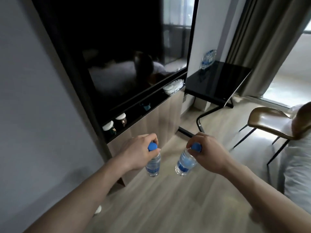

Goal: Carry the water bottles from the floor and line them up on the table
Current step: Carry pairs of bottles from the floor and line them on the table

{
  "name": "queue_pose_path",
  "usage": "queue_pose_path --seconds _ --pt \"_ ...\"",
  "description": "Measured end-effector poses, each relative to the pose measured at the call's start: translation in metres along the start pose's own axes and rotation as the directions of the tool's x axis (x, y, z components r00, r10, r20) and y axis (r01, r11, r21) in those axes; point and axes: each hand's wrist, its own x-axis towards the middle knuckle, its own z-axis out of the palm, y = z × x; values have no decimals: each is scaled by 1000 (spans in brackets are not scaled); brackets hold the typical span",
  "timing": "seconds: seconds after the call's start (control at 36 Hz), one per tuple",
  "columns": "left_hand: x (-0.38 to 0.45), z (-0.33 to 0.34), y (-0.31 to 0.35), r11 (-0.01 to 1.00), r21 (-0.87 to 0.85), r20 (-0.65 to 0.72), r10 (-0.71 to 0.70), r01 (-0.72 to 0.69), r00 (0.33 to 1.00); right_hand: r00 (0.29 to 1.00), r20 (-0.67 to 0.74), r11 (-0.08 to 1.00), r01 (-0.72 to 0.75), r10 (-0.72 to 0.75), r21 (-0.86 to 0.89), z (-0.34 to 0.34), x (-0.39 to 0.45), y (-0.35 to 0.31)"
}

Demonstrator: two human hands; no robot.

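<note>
My left hand (136, 151) grips a clear water bottle (153, 164) by its blue cap, and the bottle hangs upright above the wooden floor. My right hand (209, 153) holds a second bottle (185, 163) the same way, tilted slightly. Both bottles have blue labels. The black glossy table (223, 79) stands ahead at the upper right, against the wall by the curtain. Several blurred bottles with blue labels (208, 59) stand at its far left corner.
A wooden cabinet (156, 118) runs along the left wall under a large dark screen (117, 56), with jars (109, 127) on its shelf. A tan chair (271, 121) stands at the right, and white bedding (297, 165) lies beyond it. Wooden floor lies between me and the table.
</note>
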Motion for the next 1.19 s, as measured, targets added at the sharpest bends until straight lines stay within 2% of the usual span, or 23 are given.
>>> queue_pose_path --seconds 0.11,0.36,0.58,0.72,1.0,1.19 --pt "62 4 25 997 -77 35 32 -29 999 999 -28 1000 -29 29 6 -28 33 45" --pt "190 47 87 999 -54 -12 10 -11 1000 1000 2 1000 -3 3 4 -84 105 163" --pt "284 86 150 993 -39 -65 -113 111 991 995 71 998 67 -68 18 -143 180 275" --pt "339 99 179 976 -102 -91 -204 194 975 987 97 991 131 -131 7 -183 232 328" --pt "468 126 199 957 -141 -103 -268 253 958 986 90 989 140 -144 46 -220 332 422" --pt "577 150 198 971 -63 -110 -236 230 966 988 102 993 108 -112 48 -237 408 479"
